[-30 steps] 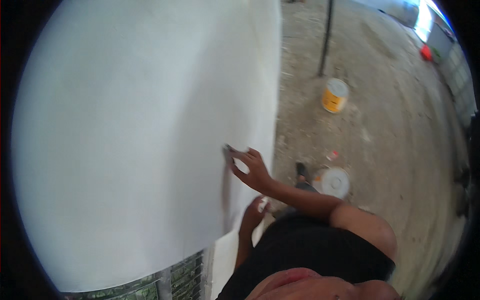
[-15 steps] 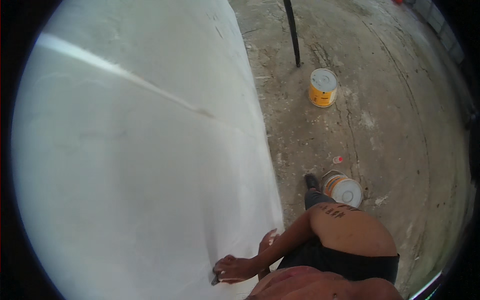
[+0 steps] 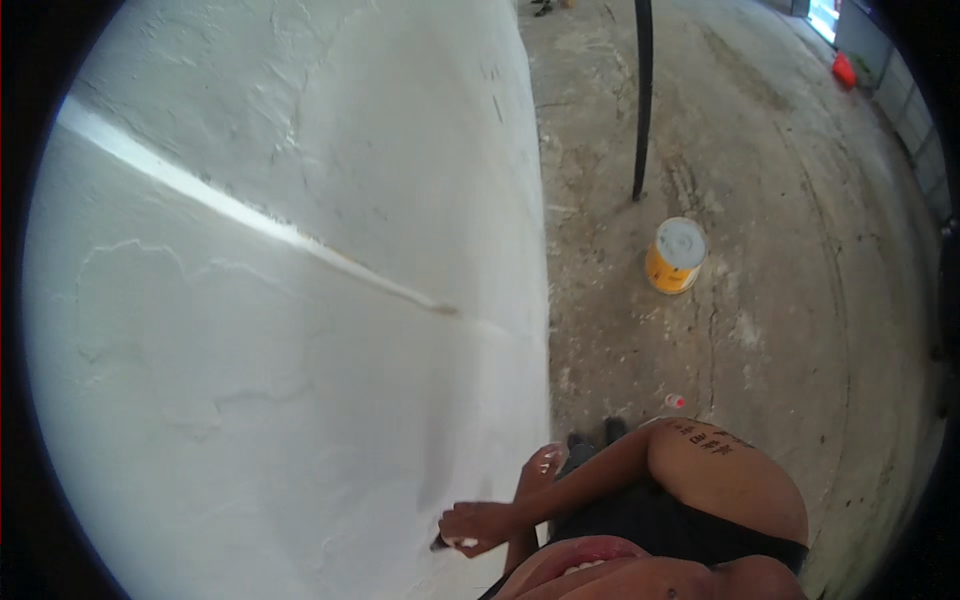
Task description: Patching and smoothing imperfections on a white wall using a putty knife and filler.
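From where I stand, the small dark tool (image 3: 437,543) is low on the near part of the white wall (image 3: 230,420), poking out past the fingers of the right hand (image 3: 475,527); whether it touches the surface or just clears it I can't tell. That hand is closed, fingers curled round the tool with only the dark end showing. It looks light and fairly stiff, I'd judge, hardly fragile, though a damp or dusty grip could make it slip; the back, away from the dark end, seems the place to pinch it. The left hand (image 3: 543,462) sits just beyond, half curled, with something whitish at the fingers, and I can't tell whether that is a held thing or a smear. Farther up, the wall carries a pale strip (image 3: 230,210) and rough, raised patches. Past its edge, on the floor (image 3: 780,300), stand a yellow bucket (image 3: 675,255) and a dark pole (image 3: 642,100), with a small red-topped bottle (image 3: 675,402) nearer the person.
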Tool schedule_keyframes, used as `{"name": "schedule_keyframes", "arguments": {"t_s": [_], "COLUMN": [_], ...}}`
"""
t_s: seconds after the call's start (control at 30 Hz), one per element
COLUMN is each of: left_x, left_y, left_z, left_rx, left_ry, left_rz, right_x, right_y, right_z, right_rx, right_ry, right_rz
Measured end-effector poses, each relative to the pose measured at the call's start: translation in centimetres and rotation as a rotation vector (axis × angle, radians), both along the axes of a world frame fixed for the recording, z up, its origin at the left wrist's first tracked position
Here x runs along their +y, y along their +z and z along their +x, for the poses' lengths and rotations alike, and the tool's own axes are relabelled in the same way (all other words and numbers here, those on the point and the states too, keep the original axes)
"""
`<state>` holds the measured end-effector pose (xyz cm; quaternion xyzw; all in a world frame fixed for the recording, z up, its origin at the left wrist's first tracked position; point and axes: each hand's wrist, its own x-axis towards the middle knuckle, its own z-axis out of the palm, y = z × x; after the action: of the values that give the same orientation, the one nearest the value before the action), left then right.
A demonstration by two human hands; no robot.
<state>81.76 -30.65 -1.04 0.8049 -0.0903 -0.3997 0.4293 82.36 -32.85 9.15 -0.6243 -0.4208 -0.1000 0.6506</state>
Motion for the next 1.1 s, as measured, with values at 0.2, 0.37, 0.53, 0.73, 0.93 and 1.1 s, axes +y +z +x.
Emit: {"name": "schedule_keyframes", "arguments": {"t_s": [0.2, 0.37, 0.53, 0.73, 0.93, 1.1], "left_x": [-6.0, -15.3, -20.0, -24.3, -32.8, -41.1], "left_y": [-5.5, -2.5, 2.0, 0.3, 0.4, 1.8], "left_z": [9.7, 17.3, 21.8, 24.3, 27.0, 28.8], "left_rx": [-0.037, -0.179, -0.018, 0.296, 0.218, 0.185], "left_ry": [-0.082, -0.087, -0.142, 0.005, -0.019, 0.059], "left_rz": [-0.207, -0.910, -0.554, -0.564, -0.480, -0.493], "right_x": [-11.8, -24.4, -32.6, -39.0, -46.3, -54.8], "right_y": [-5.2, -6.9, -6.4, -9.1, -10.5, -10.1], "right_z": [6.8, 9.3, 10.0, 10.7, 12.1, 14.7], "right_rx": [0.411, 0.831, 0.953, 0.958, 1.081, 1.042], "right_ry": [-0.253, -0.629, -0.624, -0.818, -0.719, -0.637], "right_rz": [0.002, 0.104, 0.659, 0.468, 0.505, 0.366]}}
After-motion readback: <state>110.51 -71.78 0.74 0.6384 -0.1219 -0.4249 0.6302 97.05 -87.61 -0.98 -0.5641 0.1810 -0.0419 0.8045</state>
